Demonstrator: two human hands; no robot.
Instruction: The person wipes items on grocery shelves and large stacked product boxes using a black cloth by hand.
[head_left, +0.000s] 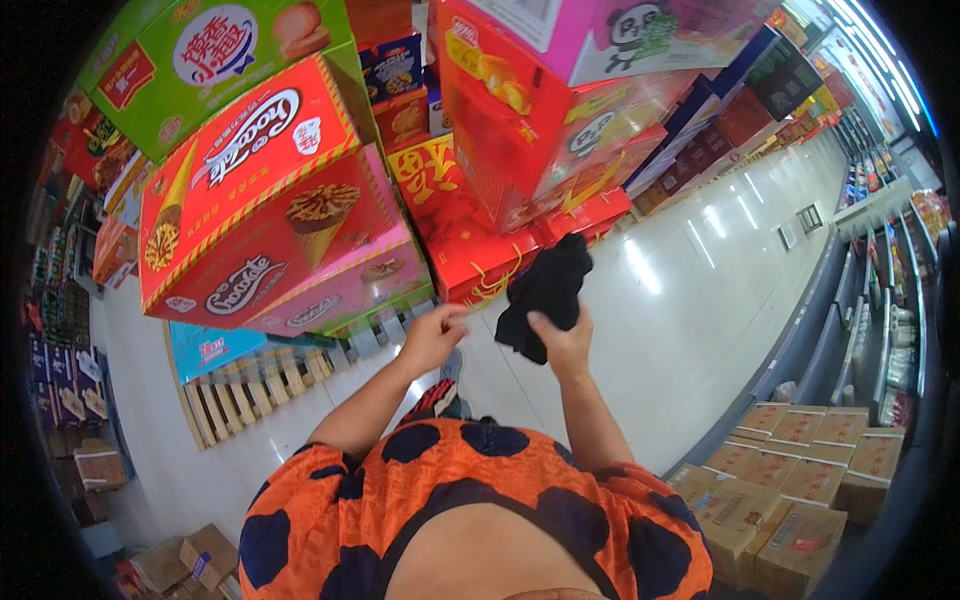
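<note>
My right hand (564, 339) grips a bundle of black cloth (546, 296), held up in front of me over the tiled floor. My left hand (435, 337) is raised to the left of the cloth and apart from it, with its fingers bent and slightly blurred; nothing shows in it. Beyond the hands lie red gift bags (487, 266) with yellow cord handles. A red carton of chocolate cones (247, 187) is stacked to the left of them.
The stacked cartons at the left rest on a wooden pallet (251, 390). A tall stack with a red carton (495, 112) stands ahead. An aisle floor (675, 300) runs to the upper right, beside store shelves (840, 330). Brown cardboard cartons (802, 480) are piled at lower right.
</note>
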